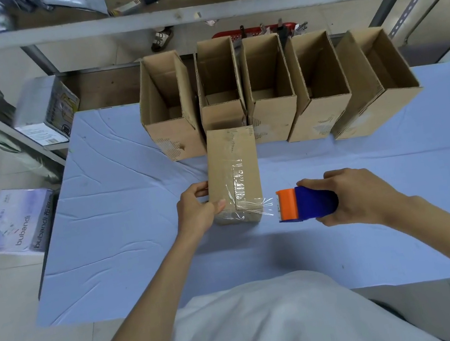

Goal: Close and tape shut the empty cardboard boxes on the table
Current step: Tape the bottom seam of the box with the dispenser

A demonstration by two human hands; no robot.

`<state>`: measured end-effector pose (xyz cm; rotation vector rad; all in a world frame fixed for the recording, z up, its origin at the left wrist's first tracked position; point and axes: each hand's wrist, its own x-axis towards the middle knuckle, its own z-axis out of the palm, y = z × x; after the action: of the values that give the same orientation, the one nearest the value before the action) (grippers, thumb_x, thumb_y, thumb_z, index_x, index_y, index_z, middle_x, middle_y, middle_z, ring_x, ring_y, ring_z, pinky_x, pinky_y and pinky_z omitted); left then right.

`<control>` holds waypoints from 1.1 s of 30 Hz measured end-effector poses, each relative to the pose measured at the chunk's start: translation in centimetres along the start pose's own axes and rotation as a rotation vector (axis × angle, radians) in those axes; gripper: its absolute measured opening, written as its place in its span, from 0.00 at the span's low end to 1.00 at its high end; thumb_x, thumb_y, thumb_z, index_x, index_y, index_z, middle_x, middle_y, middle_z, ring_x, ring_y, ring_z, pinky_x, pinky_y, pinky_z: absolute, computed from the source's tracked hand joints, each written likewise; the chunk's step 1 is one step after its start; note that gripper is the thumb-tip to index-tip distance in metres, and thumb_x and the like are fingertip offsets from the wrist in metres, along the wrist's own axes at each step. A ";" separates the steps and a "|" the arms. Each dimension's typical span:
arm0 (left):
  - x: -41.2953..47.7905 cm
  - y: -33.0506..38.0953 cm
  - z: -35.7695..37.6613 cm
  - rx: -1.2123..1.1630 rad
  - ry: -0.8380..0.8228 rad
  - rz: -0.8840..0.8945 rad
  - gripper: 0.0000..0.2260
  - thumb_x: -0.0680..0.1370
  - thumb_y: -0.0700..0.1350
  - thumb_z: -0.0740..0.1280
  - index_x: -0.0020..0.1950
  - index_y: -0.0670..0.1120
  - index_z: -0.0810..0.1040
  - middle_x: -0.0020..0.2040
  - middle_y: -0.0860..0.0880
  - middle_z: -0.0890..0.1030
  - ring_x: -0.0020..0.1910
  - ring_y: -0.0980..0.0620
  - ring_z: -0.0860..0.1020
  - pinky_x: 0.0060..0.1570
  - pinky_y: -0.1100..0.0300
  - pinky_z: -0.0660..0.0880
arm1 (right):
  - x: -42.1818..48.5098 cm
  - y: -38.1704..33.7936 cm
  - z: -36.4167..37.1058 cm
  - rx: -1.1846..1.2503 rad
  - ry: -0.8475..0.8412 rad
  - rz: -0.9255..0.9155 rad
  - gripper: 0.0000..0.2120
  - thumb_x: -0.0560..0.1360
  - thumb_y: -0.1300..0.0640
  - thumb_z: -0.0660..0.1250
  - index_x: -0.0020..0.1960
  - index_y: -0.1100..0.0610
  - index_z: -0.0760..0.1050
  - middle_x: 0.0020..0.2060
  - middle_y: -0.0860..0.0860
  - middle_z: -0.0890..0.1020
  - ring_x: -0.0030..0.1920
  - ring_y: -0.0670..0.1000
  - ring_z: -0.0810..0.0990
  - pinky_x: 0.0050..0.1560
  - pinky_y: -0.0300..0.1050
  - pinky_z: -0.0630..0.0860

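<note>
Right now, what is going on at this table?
A person is sealing a closed box with tape. The left hand holds it steady on the blue table. The right hand grips a blue and orange tape dispenser beside it, with clear tape stretched from the dispenser to the box's near end. Five open boxes stand in a row behind, not yet closed.

Left hand [196, 210] clasping, right hand [354, 193] gripping
</note>
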<state>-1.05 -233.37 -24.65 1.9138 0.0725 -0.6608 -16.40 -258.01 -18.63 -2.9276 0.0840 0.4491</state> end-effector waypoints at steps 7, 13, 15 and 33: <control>-0.2 0.1 0.3 -0.021 -0.002 0.004 0.21 0.70 0.33 0.75 0.62 0.41 0.77 0.52 0.48 0.79 0.38 0.65 0.76 0.31 0.78 0.70 | 0.8 -2.0 0.3 -0.119 0.004 0.045 0.31 0.70 0.43 0.67 0.71 0.44 0.64 0.50 0.47 0.78 0.49 0.49 0.77 0.39 0.38 0.66; -0.3 0.0 0.3 0.024 0.004 0.030 0.21 0.71 0.33 0.74 0.63 0.40 0.76 0.51 0.50 0.79 0.39 0.64 0.76 0.31 0.77 0.72 | 2.5 -3.9 0.9 -0.191 0.019 0.073 0.25 0.68 0.46 0.68 0.64 0.47 0.69 0.45 0.49 0.79 0.43 0.53 0.78 0.38 0.40 0.70; -0.2 -0.2 0.4 0.042 0.010 0.037 0.22 0.71 0.34 0.75 0.63 0.42 0.76 0.51 0.50 0.79 0.40 0.63 0.77 0.32 0.76 0.72 | 2.8 -4.3 1.0 -0.200 0.026 0.093 0.25 0.67 0.47 0.69 0.62 0.48 0.69 0.44 0.50 0.79 0.43 0.53 0.79 0.38 0.41 0.71; -0.9 -0.5 0.0 0.131 0.067 0.084 0.20 0.70 0.37 0.75 0.60 0.45 0.77 0.50 0.50 0.79 0.51 0.50 0.79 0.55 0.54 0.77 | 2.8 -4.0 2.3 -0.320 -0.115 0.200 0.19 0.70 0.51 0.72 0.58 0.55 0.71 0.47 0.53 0.77 0.45 0.55 0.77 0.37 0.44 0.65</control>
<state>-2.01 -232.92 -24.65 2.0537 -0.0089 -0.5565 -14.11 -253.72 -20.93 -3.2112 0.3199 0.7224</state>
